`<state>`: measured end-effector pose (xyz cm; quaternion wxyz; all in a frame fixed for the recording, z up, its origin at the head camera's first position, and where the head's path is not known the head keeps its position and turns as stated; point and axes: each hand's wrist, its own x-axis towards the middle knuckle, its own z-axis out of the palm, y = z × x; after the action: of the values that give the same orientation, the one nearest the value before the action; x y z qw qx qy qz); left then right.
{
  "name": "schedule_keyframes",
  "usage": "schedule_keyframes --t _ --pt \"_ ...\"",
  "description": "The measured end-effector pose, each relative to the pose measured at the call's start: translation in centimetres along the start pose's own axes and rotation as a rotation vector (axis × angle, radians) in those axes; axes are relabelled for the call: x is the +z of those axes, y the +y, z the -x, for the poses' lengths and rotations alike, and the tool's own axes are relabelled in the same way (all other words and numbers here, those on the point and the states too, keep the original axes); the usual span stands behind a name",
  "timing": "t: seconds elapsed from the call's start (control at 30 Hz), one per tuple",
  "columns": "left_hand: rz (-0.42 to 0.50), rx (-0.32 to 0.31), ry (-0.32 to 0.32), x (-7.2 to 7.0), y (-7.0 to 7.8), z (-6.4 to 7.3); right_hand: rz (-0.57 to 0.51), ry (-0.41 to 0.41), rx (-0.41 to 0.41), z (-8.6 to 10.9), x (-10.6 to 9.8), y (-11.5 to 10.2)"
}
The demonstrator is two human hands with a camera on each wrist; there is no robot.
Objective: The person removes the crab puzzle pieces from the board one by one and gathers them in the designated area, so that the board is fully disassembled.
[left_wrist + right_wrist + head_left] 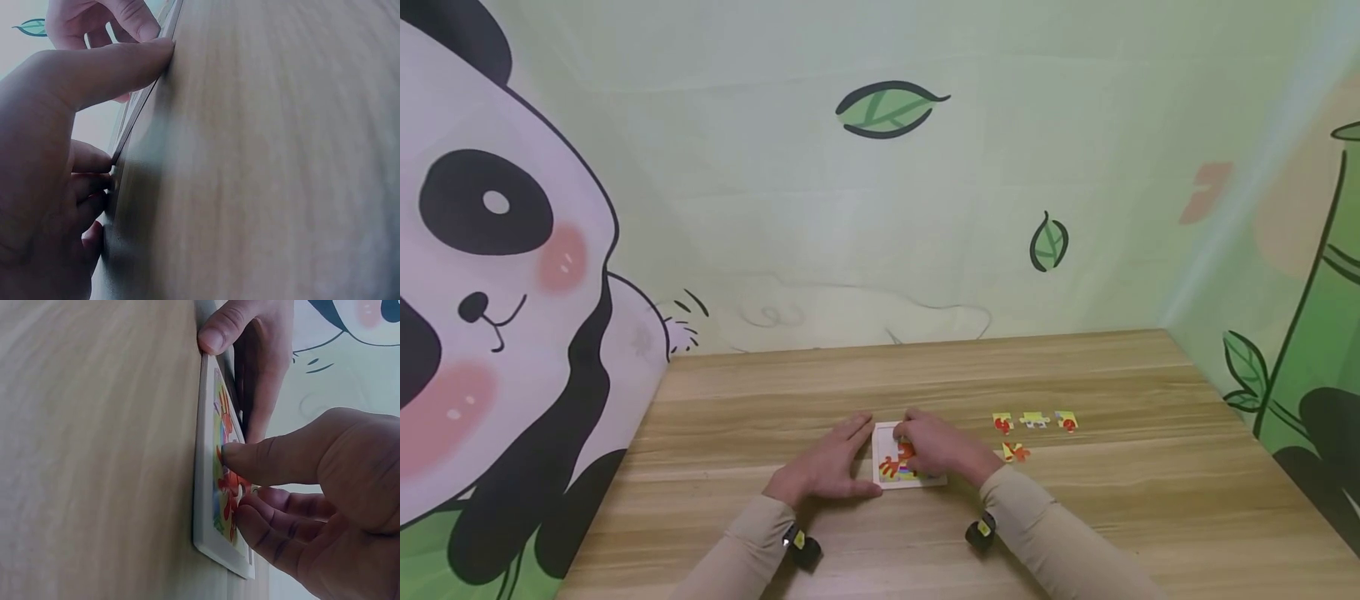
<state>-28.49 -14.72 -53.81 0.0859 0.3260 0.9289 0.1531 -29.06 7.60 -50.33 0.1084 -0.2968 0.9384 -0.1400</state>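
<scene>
A white-framed jigsaw puzzle board [886, 433] with a colourful picture lies on the wooden table between both hands. My left hand [826, 463] is spread along its left side. In the right wrist view the left thumb [215, 339] touches the near corner, with the other fingers along the left edge. Over the board is my right hand [936, 447], its thumb and fingertips pinching a red puzzle piece [230, 481] against the picture. Fingers hide part of that piece. The board's upper left shows pale and bare, while its lower part has red and yellow picture.
Several loose puzzle pieces lie right of the board: a row with a red-and-yellow piece [1002, 423], a yellow piece [1034, 420] and another red-and-yellow piece [1067, 421], plus one piece [1016, 452] just below. A panda-printed backdrop [775, 208] stands behind the table [760, 375].
</scene>
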Motion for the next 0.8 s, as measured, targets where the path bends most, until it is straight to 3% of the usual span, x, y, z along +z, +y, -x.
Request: schedule_keyframes --t 0.8 --pt "-0.002 0.007 0.013 -0.1 0.2 0.2 -0.064 0.095 -0.029 1.2 0.4 0.5"
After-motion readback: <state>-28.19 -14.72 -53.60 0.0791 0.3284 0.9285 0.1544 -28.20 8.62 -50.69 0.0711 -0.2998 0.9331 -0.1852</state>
